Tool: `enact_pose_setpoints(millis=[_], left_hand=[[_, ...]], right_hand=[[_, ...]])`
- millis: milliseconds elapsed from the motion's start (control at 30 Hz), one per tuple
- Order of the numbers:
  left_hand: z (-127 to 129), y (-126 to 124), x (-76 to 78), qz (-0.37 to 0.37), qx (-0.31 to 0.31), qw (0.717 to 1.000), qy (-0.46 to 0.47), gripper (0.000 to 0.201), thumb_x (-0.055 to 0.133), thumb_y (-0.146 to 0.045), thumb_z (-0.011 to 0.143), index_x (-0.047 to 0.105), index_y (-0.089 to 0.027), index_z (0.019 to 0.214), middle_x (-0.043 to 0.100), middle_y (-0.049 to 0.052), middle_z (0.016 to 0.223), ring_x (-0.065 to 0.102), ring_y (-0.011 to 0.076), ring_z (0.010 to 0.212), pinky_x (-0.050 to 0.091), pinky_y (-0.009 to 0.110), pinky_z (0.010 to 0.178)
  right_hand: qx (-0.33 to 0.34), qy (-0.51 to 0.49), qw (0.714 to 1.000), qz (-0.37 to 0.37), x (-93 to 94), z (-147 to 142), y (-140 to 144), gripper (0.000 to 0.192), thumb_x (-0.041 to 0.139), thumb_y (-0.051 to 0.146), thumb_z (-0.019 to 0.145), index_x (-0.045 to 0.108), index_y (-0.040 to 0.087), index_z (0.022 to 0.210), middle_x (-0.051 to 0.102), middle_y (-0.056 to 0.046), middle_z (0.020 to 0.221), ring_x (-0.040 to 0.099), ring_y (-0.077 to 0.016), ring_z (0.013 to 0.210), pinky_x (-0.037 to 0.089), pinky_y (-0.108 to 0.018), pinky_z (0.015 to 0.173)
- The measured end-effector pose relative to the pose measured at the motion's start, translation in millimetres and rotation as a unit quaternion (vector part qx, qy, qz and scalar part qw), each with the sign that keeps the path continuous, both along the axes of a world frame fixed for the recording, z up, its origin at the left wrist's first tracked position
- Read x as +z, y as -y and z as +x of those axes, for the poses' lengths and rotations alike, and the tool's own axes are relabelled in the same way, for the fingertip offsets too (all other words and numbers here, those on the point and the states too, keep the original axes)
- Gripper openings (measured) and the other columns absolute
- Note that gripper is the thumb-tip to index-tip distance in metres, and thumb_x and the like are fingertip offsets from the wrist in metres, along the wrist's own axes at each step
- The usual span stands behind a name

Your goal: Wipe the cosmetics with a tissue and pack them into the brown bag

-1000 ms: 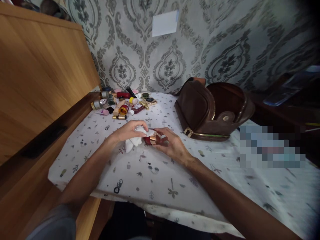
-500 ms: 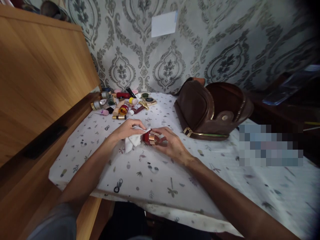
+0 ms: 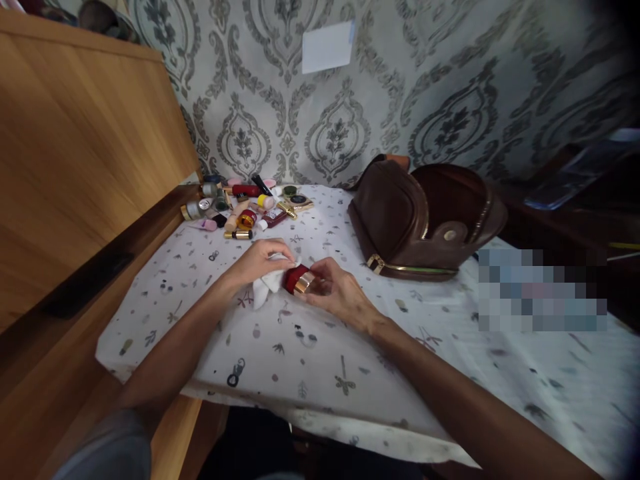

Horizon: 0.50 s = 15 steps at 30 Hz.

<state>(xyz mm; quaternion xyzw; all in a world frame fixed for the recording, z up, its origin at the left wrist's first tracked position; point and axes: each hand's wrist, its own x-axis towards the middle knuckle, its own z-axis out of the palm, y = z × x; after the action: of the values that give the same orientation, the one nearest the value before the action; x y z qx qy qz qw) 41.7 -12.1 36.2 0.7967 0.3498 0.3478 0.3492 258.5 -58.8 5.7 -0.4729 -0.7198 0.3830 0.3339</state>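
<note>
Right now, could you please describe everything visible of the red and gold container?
The container is dark red at one end, with a shiny, metallic-looking gold band. It is tipped sideways over the tablecloth, in the right hand, which partly hides it. The white cloth in the left hand seems to touch its red end.

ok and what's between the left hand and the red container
In the head view, a white cloth, pinched by the left hand, lies between it and the red container.
</note>
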Motion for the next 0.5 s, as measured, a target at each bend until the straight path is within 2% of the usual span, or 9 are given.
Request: enact_pose_setpoints(millis=[167, 300, 367, 500], left_hand=[[9.4, 7.5, 1.7, 0.054, -0.024, 0.998, 0.008, 0.018, 0.07, -0.035, 0.083, 0.077, -0.019, 0.082, 0.058, 0.003, 0.083, 0.058, 0.0151, 0.079, 0.045, 0.028, 0.075], [15.1, 12.4, 1.5, 0.077, -0.019, 0.997, -0.015, 0.022, 0.066, -0.038, 0.087, 0.078, -0.021, 0.09, 0.055, 0.003, 0.084, 0.057, 0.0156, 0.081, 0.045, 0.028, 0.074], [15.7, 13.0, 0.9, 0.091, -0.009, 0.996, -0.024, 0.023, 0.062, -0.038, 0.09, 0.077, -0.02, 0.093, 0.055, 0.003, 0.085, 0.056, 0.0161, 0.082, 0.045, 0.028, 0.074], [13.3, 9.9, -1.6, 0.107, 0.024, 0.993, -0.034, 0.025, 0.057, -0.036, 0.092, 0.074, -0.018, 0.091, 0.058, 0.004, 0.083, 0.056, 0.0163, 0.079, 0.044, 0.028, 0.073]], right_hand=[[0.003, -0.02, 0.999, 0.025, -3.5, -1.4, -0.7, 0.042, 0.073, 0.038, 0.067, 0.054, 0.02, 0.101, 0.066, 0.0, 0.085, 0.06, -0.015, 0.072, 0.05, -0.029, 0.069], [0.003, -0.009, 0.997, 0.081, -6.1, -1.4, -1.5, 0.036, 0.072, 0.036, 0.069, 0.06, 0.02, 0.098, 0.064, 0.0, 0.079, 0.06, -0.0169, 0.07, 0.051, -0.032, 0.068], [-0.002, -0.007, 0.994, 0.11, -6.5, -0.3, -2.4, 0.038, 0.072, 0.033, 0.069, 0.061, 0.021, 0.103, 0.067, -0.002, 0.086, 0.063, -0.0201, 0.076, 0.054, -0.037, 0.074], [-0.01, -0.024, 0.989, 0.147, -8.7, 2.9, -5.8, 0.056, 0.072, 0.026, 0.069, 0.055, 0.022, 0.122, 0.067, -0.008, 0.114, 0.065, -0.0254, 0.102, 0.052, -0.043, 0.094]])
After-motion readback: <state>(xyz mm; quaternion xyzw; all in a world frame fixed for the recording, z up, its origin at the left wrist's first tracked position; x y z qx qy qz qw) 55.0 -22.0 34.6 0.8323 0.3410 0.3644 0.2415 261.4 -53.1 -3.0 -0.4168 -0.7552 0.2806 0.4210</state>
